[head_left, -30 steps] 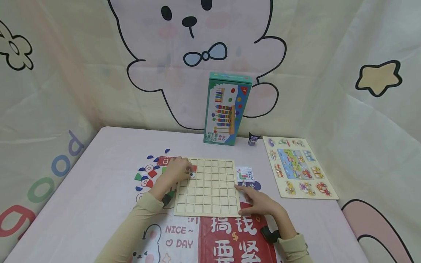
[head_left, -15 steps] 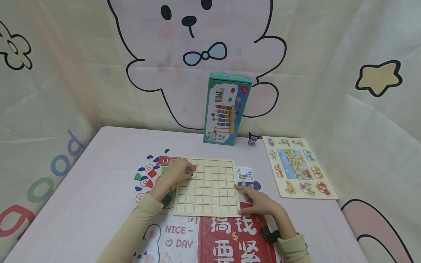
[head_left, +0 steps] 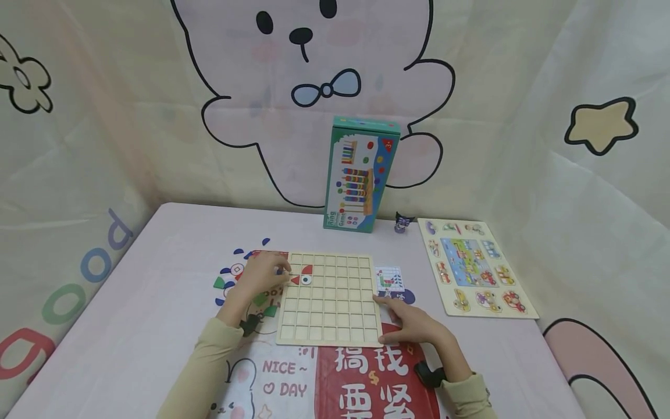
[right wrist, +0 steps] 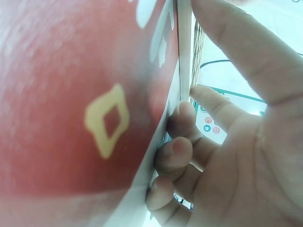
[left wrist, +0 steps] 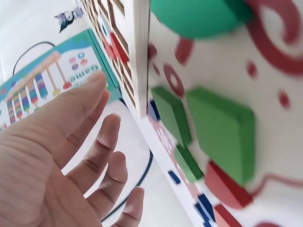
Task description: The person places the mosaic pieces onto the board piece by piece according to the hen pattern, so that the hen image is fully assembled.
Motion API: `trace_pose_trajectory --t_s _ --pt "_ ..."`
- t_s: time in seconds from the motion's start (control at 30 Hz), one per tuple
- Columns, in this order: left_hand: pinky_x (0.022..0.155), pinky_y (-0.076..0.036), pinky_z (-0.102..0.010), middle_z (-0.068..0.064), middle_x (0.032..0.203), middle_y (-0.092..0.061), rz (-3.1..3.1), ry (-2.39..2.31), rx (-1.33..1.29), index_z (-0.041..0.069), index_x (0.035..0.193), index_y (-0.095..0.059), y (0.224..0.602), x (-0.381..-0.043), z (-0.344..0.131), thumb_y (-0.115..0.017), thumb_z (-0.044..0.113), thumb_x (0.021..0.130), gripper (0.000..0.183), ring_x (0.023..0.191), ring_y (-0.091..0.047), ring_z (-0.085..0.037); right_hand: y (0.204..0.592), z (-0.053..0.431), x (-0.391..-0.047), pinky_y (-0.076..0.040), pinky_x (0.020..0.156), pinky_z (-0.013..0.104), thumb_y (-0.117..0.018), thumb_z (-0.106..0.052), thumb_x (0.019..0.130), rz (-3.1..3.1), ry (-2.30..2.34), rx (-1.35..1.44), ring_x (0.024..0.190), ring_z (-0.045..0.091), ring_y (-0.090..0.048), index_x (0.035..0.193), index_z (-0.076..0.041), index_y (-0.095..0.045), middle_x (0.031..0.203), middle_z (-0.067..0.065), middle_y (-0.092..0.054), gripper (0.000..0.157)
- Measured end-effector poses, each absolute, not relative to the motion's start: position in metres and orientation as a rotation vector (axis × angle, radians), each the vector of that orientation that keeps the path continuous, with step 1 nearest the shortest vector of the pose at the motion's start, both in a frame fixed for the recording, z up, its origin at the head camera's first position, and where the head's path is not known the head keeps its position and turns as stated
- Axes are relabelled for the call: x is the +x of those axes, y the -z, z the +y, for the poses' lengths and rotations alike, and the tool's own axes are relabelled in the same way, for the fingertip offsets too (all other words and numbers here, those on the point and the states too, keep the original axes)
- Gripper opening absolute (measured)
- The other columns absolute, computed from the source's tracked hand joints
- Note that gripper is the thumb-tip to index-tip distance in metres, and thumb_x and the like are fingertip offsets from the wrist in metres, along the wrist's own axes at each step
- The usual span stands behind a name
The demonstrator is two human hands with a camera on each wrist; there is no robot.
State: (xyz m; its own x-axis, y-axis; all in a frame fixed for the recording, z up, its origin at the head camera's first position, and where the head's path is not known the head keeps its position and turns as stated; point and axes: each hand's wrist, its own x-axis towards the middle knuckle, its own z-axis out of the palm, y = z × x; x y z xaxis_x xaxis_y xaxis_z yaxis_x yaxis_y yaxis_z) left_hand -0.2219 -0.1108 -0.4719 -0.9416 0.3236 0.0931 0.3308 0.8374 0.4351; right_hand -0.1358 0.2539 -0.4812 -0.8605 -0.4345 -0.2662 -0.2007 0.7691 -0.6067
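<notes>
A wooden grid board (head_left: 331, 302) lies on the mat, seen from above in the head view. Three small pieces sit near its upper left: a red quarter-round piece (head_left: 307, 269), a red triangle (head_left: 295, 280) and a white tile with a blue dot (head_left: 306, 280). My left hand (head_left: 260, 273) hovers at the board's left edge; in the left wrist view its fingers (left wrist: 92, 161) are spread and hold nothing. Along the right edge, my right hand (head_left: 412, 321) rests with thumb and fingertips touching the frame. Green blocks (left wrist: 220, 132) lie beside the board below my left hand.
Loose blue, red and green pieces (head_left: 224, 283) lie left of the board. A small pattern card (head_left: 389, 278) is at its right. Farther back stand a green game box (head_left: 361, 174) and a tiny dark figurine (head_left: 403, 222). A picture puzzle board (head_left: 477, 267) lies at the right.
My left hand has let go of the red triangle and drawn back left, uncovering it and the white tile on the board. My right hand has stayed in place.
</notes>
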Motion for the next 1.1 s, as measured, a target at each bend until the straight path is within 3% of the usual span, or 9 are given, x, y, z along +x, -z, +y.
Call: trace_pose_trajectory --t_s 0.2,0.73,1.1 --pt "0.089 -0.035 -0.057 0.0 0.096 -0.067 -3.016 0.733 -0.48 0.018 0.091 -0.072 0.473 -0.22 -0.127 -0.073 0.025 0.078 0.015 0.096 -0.058 -0.025 0.481 0.254 -0.136 -0.044 0.088 0.048 -0.076 -0.044 0.07 2.567 0.818 -0.482 0.113 0.028 -0.048 0.143 -0.02 -0.036 0.136 0.013 -0.045 0.087" --pt "0.09 -0.033 -0.059 -0.007 0.104 -0.067 -3.03 0.703 -0.407 0.015 0.1 -0.071 0.474 -0.217 -0.155 -0.073 0.021 0.078 0.023 0.104 -0.055 -0.034 0.482 0.254 -0.135 -0.045 0.086 0.045 -0.077 -0.046 0.069 2.572 0.821 -0.47 0.112 0.025 -0.049 0.142 -0.021 -0.036 0.136 0.011 -0.045 0.087" --pt "0.088 -0.035 -0.055 -0.009 0.109 -0.064 -3.049 0.624 -0.413 0.016 0.103 -0.071 0.476 -0.224 -0.164 -0.073 0.018 0.077 0.026 0.103 -0.052 -0.032 0.484 0.255 -0.136 -0.045 0.088 0.047 -0.077 -0.045 0.068 2.575 0.824 -0.467 0.112 0.025 -0.048 0.142 -0.022 -0.037 0.136 0.012 -0.045 0.087"
